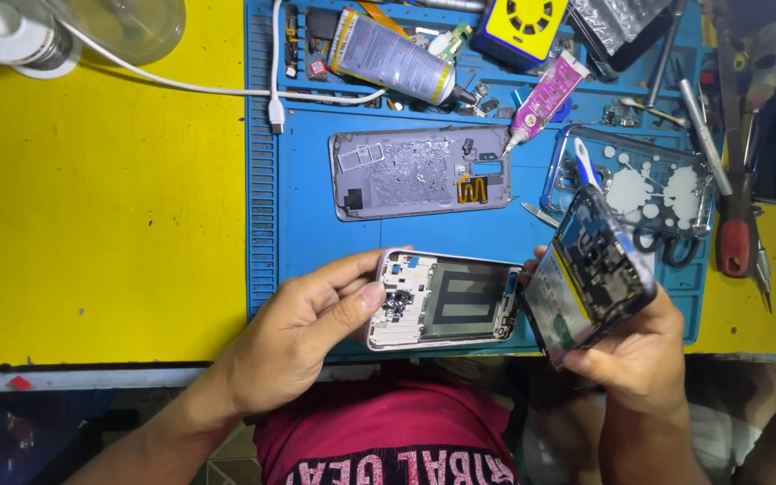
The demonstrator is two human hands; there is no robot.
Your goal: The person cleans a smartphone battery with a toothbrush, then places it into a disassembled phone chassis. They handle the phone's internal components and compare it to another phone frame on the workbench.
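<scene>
Two hands hold opened phone parts over a yellow desk at the frame's lower centre.

A blue work mat fills the upper middle, its near edge under the hands, with bare yellow to the left. The left hand grips a phone frame; the right hand clamps a tilted phone body just beside it.

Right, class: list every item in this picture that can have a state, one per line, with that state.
Left hand: gripping the phone frame, which is stripped and held flat.
Right hand: holding the phone body, opened and tilted.
Back cover: detached, inner side up on the blue mat.
Glue tube: lying down.
Clear case: empty, lying flat.
</scene>
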